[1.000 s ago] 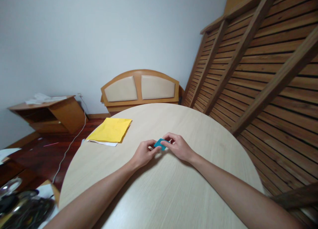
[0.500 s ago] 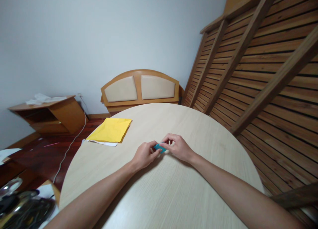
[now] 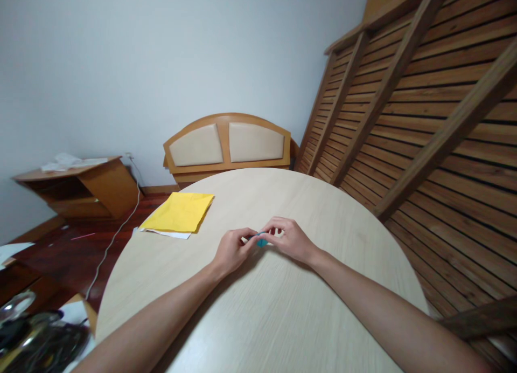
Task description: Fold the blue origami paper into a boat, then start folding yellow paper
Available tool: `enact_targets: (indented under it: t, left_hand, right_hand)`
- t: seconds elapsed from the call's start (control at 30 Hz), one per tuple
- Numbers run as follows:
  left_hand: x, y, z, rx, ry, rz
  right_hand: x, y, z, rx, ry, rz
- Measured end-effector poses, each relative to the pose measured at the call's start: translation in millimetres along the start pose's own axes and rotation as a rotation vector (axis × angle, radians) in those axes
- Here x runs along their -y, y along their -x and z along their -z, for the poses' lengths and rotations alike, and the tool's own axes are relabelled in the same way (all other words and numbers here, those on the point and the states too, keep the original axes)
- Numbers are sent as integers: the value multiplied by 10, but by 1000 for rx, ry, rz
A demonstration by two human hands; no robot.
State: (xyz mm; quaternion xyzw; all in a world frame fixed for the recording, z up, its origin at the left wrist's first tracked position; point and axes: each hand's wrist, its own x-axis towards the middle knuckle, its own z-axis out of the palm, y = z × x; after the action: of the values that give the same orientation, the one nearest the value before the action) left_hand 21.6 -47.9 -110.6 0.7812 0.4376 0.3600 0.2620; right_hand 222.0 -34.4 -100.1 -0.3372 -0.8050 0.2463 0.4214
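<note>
A: What are the hands doing right now?

B: Both meet near the middle of the round counter (image 3: 283, 319). The left hand (image 3: 232, 251) and the right hand (image 3: 291, 239) each pinch a small teal piece of folded paper (image 3: 261, 241) between thumb and fingertips, just above or on the surface; which, I cannot tell.

A: How much of the paper shows?

B: Only a sliver between the fingertips. The rest is covered.

A: How would it handle?

B: I judge it very light and thin, soft enough to crease and easy to crumple or tear if squeezed hard. Folded this small, it should be a bit stiffer along its creases. Its edges and corners look like the sensible places to grip, with a light fingertip pinch, as both hands do now.

A: Anything else nearby?

B: A stack of yellow paper (image 3: 180, 211) over a white sheet (image 3: 163, 233) lies well apart, at the counter's far left edge.
</note>
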Motion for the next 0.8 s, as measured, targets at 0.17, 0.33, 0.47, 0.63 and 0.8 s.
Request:
enact_targets:
  t: [0.17,0.33,0.47,0.63,0.8]
  left_hand:
    - [-25,-4,-1,-31,1,3]
    - [-71,-6,17,-38,1,1]
    - [-85,-2,32,-38,-11,-17]
    - [-78,-3,33,-30,-21,-36]
    - [-58,-11,21,-43,-34,-49]
  right_hand:
    - [-6,-1,8,5,9,-24]
    - [-17,5,16,11,9,-29]
    - [-11,4,17,7,6,-31]
    - [-9,6,8,-9,22,-44]
    - [17,15,15,-7,36,-55]
